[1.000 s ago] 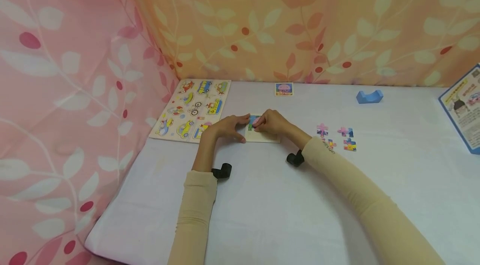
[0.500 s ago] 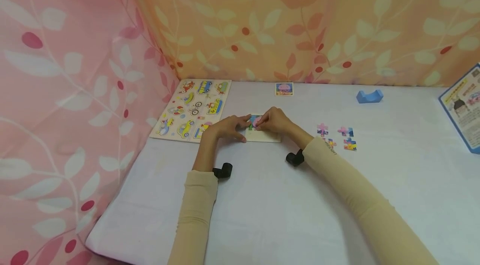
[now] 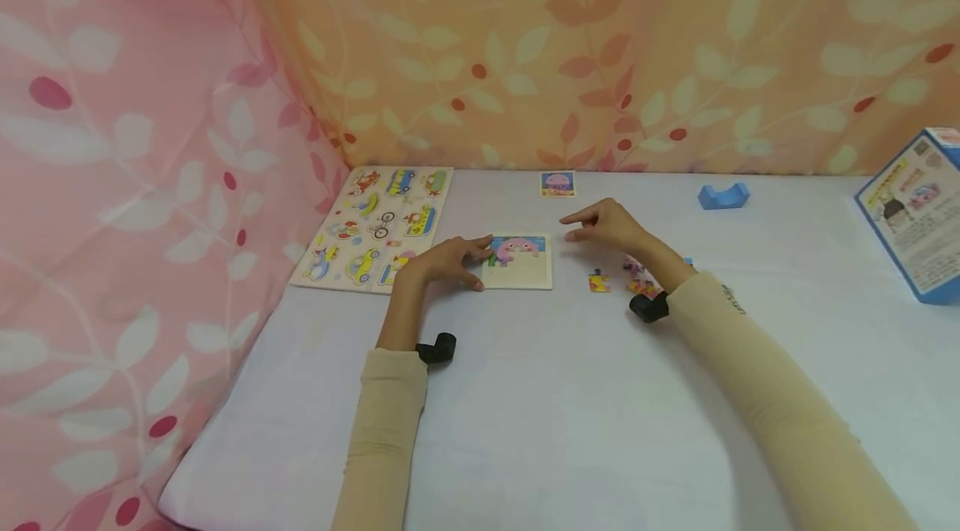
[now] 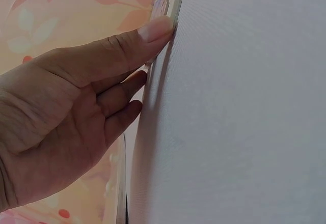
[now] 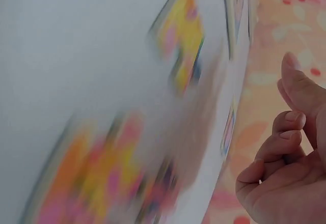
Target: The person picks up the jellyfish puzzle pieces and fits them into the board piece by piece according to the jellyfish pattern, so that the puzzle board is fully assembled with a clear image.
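Note:
A small square puzzle board (image 3: 531, 273) lies on the white table, with joined pieces (image 3: 519, 247) of a pink cartoon figure along its top and left side and bare wood below. My left hand (image 3: 452, 259) holds the board's left side, index finger at the upper corner and thumb at the lower one. In the left wrist view the thumb (image 4: 155, 29) presses on the board's edge. My right hand (image 3: 606, 227) hovers right of the board, holding nothing, index finger and thumb apart. A yellow-pink puzzle piece (image 3: 598, 281) lies below it, and several more (image 3: 642, 288) are partly hidden by the forearm.
A wooden vehicle puzzle (image 3: 375, 227) lies left of my left hand. A small picture card (image 3: 557, 184) and a blue notched block (image 3: 723, 196) lie toward the back. At the right edge stands a blue-edged box (image 3: 911, 214). Patterned cloth hangs behind and on the left.
My right hand has let go of a puzzle piece on the board and moved right, uncovering the pink picture and a loose piece. The left hand stays at the board. The head view has shifted slightly.

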Tool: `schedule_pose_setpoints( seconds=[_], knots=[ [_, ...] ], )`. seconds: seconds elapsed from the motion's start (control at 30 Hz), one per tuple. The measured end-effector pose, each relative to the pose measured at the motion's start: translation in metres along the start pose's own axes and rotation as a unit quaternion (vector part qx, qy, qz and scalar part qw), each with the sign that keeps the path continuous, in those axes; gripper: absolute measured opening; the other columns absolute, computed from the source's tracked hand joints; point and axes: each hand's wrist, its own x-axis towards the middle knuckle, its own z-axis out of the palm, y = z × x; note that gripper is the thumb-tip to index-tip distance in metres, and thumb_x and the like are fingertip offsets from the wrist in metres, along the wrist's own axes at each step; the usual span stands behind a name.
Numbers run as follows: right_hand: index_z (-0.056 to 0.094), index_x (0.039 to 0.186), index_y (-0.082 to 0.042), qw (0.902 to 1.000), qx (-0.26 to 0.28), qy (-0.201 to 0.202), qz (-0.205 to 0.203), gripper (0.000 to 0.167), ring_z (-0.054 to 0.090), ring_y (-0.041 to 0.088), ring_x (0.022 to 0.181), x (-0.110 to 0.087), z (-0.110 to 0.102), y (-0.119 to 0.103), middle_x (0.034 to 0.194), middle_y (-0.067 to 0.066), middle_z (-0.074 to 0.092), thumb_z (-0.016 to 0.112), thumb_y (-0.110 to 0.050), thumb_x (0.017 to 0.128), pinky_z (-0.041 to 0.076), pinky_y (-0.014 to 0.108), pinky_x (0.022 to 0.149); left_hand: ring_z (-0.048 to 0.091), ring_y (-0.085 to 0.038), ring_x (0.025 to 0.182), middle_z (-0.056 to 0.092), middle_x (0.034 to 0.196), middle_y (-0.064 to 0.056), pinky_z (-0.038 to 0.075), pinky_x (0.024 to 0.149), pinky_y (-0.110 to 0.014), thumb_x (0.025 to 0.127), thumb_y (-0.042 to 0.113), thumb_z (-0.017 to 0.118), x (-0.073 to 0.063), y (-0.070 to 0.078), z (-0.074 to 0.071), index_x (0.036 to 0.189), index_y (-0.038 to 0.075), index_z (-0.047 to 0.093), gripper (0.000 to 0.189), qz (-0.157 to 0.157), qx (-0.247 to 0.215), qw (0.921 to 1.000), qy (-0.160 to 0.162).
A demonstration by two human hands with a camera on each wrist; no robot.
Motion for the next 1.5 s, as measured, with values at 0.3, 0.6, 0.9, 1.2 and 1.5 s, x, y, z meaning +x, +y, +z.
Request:
schedule_pose_setpoints(
  seconds=[0.3,0.6,0.9,1.2,1.5],
  knots=[
    [0.066,0.113,-0.006,0.9914,-0.112,-0.028,0.062,0.037,0.037,0.013,0.052,-0.049,-0.050,0.039,0.059,-0.001,0.039,0.069,-0.022,0.080,0.030,0.023,0.046,0.019,-0.020,0.141,0.024,0.151,0.010,0.021,0.114,-0.040,0.074,0.023,0.076,-0.002,-0.002,0.000,0.133,0.017,0.049,0.065,-0.001,-0.002,1.0000,0.005],
    [0.068,0.110,-0.004,0.9870,-0.154,-0.031,0.034,0.037,0.037,0.017,0.064,-0.074,-0.050,0.045,0.071,0.005,0.050,0.073,-0.023,0.078,0.029,0.025,0.054,0.014,-0.021,0.142,0.023,0.152,0.008,0.017,0.115,-0.041,0.074,0.022,0.076,0.000,0.000,0.000,0.132,0.015,0.048,0.065,0.002,-0.005,1.0000,0.001],
    [0.071,0.104,-0.008,0.9796,-0.199,-0.025,0.012,0.036,0.039,0.016,0.065,-0.075,-0.046,0.047,0.070,0.002,0.049,0.075,-0.028,0.075,0.028,0.026,0.057,0.014,-0.022,0.142,0.024,0.152,0.005,0.017,0.115,-0.042,0.073,0.020,0.077,-0.001,-0.002,0.004,0.132,0.013,0.049,0.066,0.016,-0.015,0.9998,-0.003],
    [0.070,0.105,-0.005,0.9697,-0.244,-0.008,-0.004,0.034,0.039,0.016,0.065,-0.072,-0.045,0.047,0.072,0.002,0.054,0.072,-0.026,0.078,0.026,0.027,0.058,0.016,-0.023,0.142,0.024,0.152,0.003,0.017,0.115,-0.043,0.072,0.021,0.077,0.000,-0.003,0.006,0.132,0.013,0.049,0.066,0.021,-0.012,0.9997,0.005],
    [0.070,0.101,-0.004,0.9677,-0.251,0.013,0.020,0.033,0.050,0.021,0.076,-0.073,-0.047,0.046,0.093,0.013,0.066,0.070,-0.028,0.078,0.034,0.028,0.062,0.015,-0.020,0.142,0.024,0.152,0.006,0.018,0.115,-0.041,0.073,0.022,0.076,0.001,-0.004,0.007,0.132,0.014,0.049,0.065,0.012,-0.011,0.9998,0.011]
  ],
)
